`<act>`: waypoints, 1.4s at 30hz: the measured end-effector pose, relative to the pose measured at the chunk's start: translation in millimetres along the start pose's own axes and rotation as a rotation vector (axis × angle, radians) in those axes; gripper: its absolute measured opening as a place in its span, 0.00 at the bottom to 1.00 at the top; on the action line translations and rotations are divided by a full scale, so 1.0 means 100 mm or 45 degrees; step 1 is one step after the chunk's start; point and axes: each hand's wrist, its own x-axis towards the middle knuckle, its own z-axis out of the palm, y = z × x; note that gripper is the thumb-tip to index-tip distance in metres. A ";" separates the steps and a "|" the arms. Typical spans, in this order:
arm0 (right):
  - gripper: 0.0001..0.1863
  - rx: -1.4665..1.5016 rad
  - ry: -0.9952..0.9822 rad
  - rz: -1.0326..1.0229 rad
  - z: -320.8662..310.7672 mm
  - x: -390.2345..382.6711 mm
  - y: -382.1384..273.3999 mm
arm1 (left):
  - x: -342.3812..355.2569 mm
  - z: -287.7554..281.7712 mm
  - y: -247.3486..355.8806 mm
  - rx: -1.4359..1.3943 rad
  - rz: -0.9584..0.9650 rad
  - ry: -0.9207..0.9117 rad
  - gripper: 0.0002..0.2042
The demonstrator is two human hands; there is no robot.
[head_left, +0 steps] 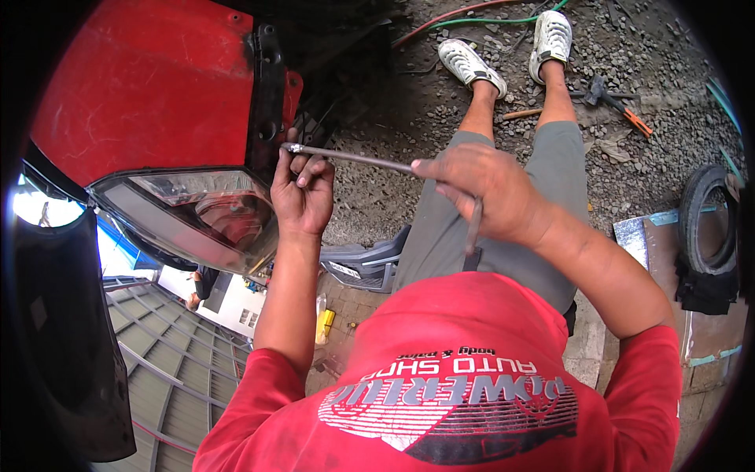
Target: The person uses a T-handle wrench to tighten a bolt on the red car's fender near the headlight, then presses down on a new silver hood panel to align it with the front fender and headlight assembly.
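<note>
My right hand is closed around the handle end of a long, thin metal socket wrench. Part of its shaft is hidden in the fist, and a bent end comes out below. The shaft runs leftward to my left hand, whose curled fingers hold the shiny socket end. That end sits at the black edge strip of a red vehicle panel. Just below the panel is a clear headlamp, close to my left wrist. Whether the socket is on a bolt cannot be made out.
A hammer with an orange-ended handle lies on the gravel past my legs. A tire rests at right. Hoses cross the far ground. A dark curved panel hangs at left, and a grey trim piece lies beside my leg.
</note>
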 end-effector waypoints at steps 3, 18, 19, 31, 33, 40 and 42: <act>0.21 -0.205 -0.108 -0.049 0.01 -0.05 -0.13 | -0.05 -0.01 0.00 0.067 -0.023 -0.005 0.18; 0.18 -0.337 -0.247 -0.189 -0.35 0.32 -0.09 | -0.23 -0.33 0.05 2.797 0.346 -0.199 0.13; 0.18 -0.309 -0.241 -0.179 -0.32 0.29 -0.10 | -0.25 -0.28 0.06 3.260 0.441 -0.387 0.13; 0.15 0.108 -0.030 0.409 -0.14 0.18 -0.31 | 0.49 -0.35 0.06 4.510 -1.028 -0.585 0.15; 0.15 -0.061 -0.023 0.171 -0.13 0.17 -0.24 | 0.51 -0.35 0.05 4.606 -1.184 -0.662 0.16; 0.11 0.250 -0.052 0.467 -0.12 0.17 -0.30 | 0.45 -0.30 -0.02 4.541 -1.306 -0.611 0.15; 0.10 0.725 -0.067 1.050 -0.16 0.25 -0.37 | 0.39 -0.22 -0.06 4.544 -1.327 -0.692 0.15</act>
